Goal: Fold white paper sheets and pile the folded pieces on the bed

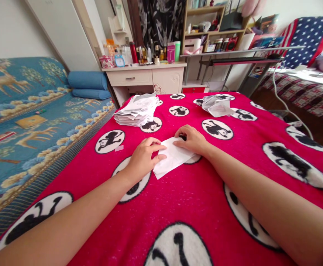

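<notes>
A white folded sheet of paper (172, 159) lies on the red blanket (194, 199) in front of me. My left hand (144, 157) rests on its left edge, fingers curled and pressing the paper down. Curled over the sheet's upper right corner, my right hand (191, 139) presses its fingertips on the paper. A stack of white folded papers (137, 110) sits beyond my left hand. A smaller crumpled pile of white papers (216, 105) lies beyond my right hand.
A small white scrap (119, 148) lies left of my left hand. A blue patterned sofa (25, 122) with blue bolsters (88, 80) runs along the left. A white dresser (144, 79) with bottles and a shelf desk (227, 55) stand behind.
</notes>
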A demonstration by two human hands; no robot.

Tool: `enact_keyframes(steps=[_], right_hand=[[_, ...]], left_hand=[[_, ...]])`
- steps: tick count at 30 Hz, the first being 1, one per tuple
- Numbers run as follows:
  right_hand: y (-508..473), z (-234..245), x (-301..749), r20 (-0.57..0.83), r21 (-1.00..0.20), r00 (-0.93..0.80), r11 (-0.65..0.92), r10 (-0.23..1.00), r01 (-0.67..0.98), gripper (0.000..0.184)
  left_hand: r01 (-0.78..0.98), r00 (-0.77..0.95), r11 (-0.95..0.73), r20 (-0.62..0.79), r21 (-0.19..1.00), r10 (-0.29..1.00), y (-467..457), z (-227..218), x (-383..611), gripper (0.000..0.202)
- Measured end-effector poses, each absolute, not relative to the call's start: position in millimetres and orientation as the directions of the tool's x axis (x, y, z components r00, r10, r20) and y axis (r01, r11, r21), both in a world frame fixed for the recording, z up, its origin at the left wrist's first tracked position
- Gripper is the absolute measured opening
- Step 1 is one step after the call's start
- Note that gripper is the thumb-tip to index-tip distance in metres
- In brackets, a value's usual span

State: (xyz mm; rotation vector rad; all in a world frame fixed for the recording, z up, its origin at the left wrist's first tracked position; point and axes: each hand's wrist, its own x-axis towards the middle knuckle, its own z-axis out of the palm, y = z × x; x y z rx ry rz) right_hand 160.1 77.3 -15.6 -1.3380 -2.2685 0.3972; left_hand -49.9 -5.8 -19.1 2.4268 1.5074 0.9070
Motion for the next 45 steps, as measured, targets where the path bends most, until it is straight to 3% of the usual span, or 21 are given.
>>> enact_keyframes(steps=[5, 8, 11, 15, 20, 25, 28, 45], right_hand=[[72.0, -7.6, 160.8, 0.205, -0.471, -0.376, 0.428, 0.903, 0.771, 0.041], [64.4, 3.8, 168.4, 0.056, -0.479, -0.381, 0.36, 0.923, 0.801, 0.028], [51.2, 7.9, 179.1, -0.049, -0.576, -0.365, 0.272, 0.93, 0.771, 0.012], [30.2, -3.9, 187.1, 0.156, -0.684, -0.226, 0.271, 0.961, 0.678, 0.016], [11.9, -14.1, 179.5, 0.292, -0.716, -0.296, 0.413, 0.91, 0.563, 0.022], [1.3, -12.6, 174.9, 0.428, -0.58, -0.443, 0.616, 0.787, 0.533, 0.03], [-4.9, -9.7, 177.1, 0.432, -0.454, -0.536, 0.688, 0.725, 0.566, 0.035], [-15.7, 1.2, 171.9, 0.355, -0.166, -0.674, 0.753, 0.648, 0.636, 0.022]], left_hand=[[0.697, 0.363, -0.52, 0.383, 0.493, 0.849, 2.9, -14.3, -52.1, 0.02], [0.628, 0.483, -0.618, 0.386, 0.473, 0.786, 7.1, -9.3, -51.0, 0.022], [0.581, 0.589, -0.715, 0.406, 0.389, 0.699, 9.7, -8.8, -45.2, 0.018], [0.631, 0.582, -0.729, 0.457, 0.267, 0.672, 11.3, -16.6, -36.4, 0.014], [0.625, 0.565, -0.748, 0.53, 0.225, 0.632, 8.8, -22.9, -35.0, 0.014], [0.601, 0.544, -0.76, 0.57, 0.247, 0.615, 6.2, -21.4, -36.1, 0.011], [0.566, 0.535, -0.768, 0.575, 0.3, 0.619, 6.6, -20.6, -37.5, 0.007], [0.497, 0.593, -0.79, 0.525, 0.359, 0.611, 4.5, -14.8, -41.8, 0.012]])
